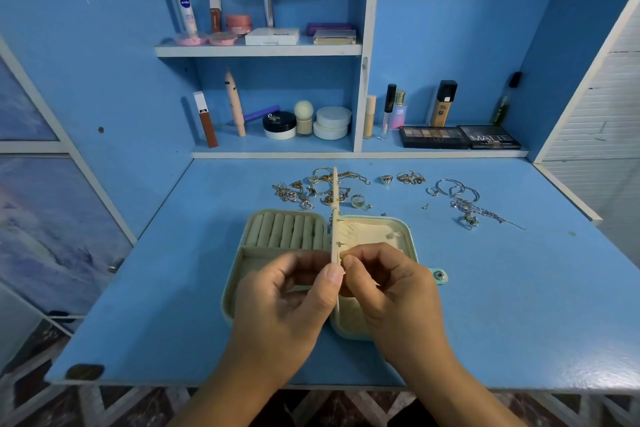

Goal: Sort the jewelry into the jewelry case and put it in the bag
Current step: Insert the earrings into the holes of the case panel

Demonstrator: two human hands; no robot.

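Note:
A mint-green jewelry case (239, 263) lies open on the blue desk, with ring rolls (284, 230) in its left half and a cream lining in the right. Its thin middle panel (334, 204) stands upright on edge, with small earring posts sticking out. My left hand (291, 302) pinches the panel's near end. My right hand (391, 288) pinches a tiny earring against the panel's right face. Loose gold jewelry (311, 189) and rings (357, 200) lie behind the case. Silver chains (464, 199) lie further right. No bag is in view.
Shelves at the back hold cosmetics: jars (331, 123), bottles (443, 102) and eyeshadow palettes (460, 137). The case's snap tab (439, 276) sticks out at the right. The desk's front edge (242, 385) runs just below my wrists.

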